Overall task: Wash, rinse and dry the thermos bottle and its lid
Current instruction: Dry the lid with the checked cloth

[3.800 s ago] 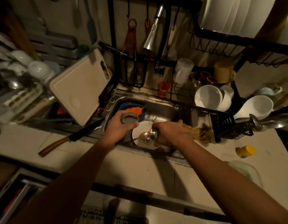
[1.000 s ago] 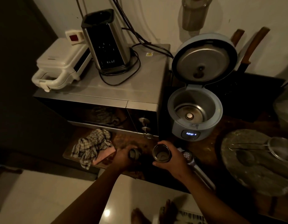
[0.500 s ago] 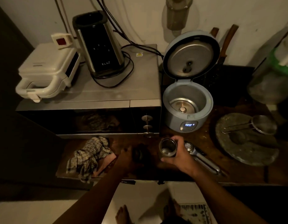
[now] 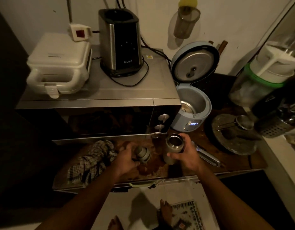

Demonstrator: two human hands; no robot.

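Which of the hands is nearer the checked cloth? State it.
Left. The left hand, gripping the lid, sits right beside the checked cloth at its right edge. The right hand, holding the thermos bottle, is farther right, beyond the lid.

A dark wooden counter (image 4: 233, 163) is seen carrying a microwave (image 4: 100, 117), a checked cloth (image 4: 92, 160), a blue rice cooker (image 4: 193, 112), a round stone slab (image 4: 234, 138) and a perforated metal holder (image 4: 276, 127).

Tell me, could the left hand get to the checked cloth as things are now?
Probably yes: the checked cloth lies right beside the left hand with nothing between, but that hand grips the lid, so it would need setting down first.
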